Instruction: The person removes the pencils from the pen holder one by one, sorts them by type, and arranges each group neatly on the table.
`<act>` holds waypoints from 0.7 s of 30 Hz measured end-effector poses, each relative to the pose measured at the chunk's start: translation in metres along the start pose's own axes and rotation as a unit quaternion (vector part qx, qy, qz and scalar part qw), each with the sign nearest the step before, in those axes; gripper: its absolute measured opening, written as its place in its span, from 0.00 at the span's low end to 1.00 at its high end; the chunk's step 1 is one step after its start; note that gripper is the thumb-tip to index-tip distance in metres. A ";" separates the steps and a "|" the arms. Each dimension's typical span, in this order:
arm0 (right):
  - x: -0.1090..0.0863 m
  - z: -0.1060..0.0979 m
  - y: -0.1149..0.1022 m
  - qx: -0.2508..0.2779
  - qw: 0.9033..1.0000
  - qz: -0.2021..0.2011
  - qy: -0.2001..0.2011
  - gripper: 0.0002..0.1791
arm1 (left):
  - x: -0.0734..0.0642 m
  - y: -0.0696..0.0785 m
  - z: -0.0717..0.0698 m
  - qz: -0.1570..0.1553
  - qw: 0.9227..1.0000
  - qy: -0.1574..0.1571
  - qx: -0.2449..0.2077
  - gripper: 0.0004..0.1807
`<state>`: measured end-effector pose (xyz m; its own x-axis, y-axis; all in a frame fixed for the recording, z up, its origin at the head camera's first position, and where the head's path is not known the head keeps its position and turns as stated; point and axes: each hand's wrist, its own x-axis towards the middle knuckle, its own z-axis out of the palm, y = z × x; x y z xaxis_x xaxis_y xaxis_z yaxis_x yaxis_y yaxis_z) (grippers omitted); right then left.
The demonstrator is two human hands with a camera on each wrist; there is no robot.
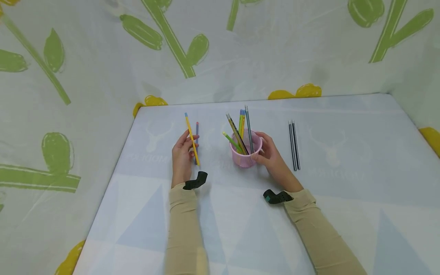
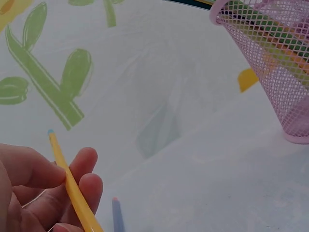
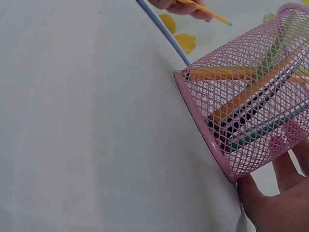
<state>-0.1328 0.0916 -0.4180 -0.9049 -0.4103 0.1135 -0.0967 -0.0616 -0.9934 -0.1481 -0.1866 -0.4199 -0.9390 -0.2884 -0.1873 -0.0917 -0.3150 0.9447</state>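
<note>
Between thumb and fingers, my left hand (image 1: 183, 158) pinches a yellow pencil (image 1: 190, 133) with a blue end. In the left wrist view the yellow pencil (image 2: 75, 191) slants up past the fingertips. A bluish-purple pencil (image 1: 197, 131) with a pink end lies on the table just beside that hand. My right hand (image 1: 273, 160) grips the side of a pink mesh pencil cup (image 1: 244, 160), thumb at the near side. Several pencils stand in the cup (image 3: 212, 106), among them green, yellow, teal and dark ones; a short lime-green pencil (image 1: 231, 140) leans out to the left.
Several dark striped pencils (image 1: 294, 145) lie side by side on the table to the right of the cup. The pale cloth-covered table (image 1: 240, 229) meets a leaf-patterned wall covering (image 1: 240, 57) at its back edge and along the left.
</note>
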 end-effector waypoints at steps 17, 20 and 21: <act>0.002 0.000 0.000 0.001 1.000 0.006 0.003 0.36 | 0.004 -0.006 0.004 0.058 0.979 0.023 0.193 0.18; 0.003 -0.002 0.004 0.008 1.000 0.004 0.002 0.36 | 0.003 -0.006 0.007 0.081 0.966 0.013 0.246 0.19; 0.003 -0.002 0.006 0.010 1.000 0.004 0.001 0.36 | 0.003 -0.006 0.007 0.089 0.960 0.012 0.265 0.19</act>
<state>-0.1371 0.0922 -0.4234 -0.9066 -0.4084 0.1061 -0.0816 -0.0770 -0.9937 -0.1530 -0.1787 -0.4245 -0.9483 -0.3171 -0.0108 -0.0923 0.2431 0.9656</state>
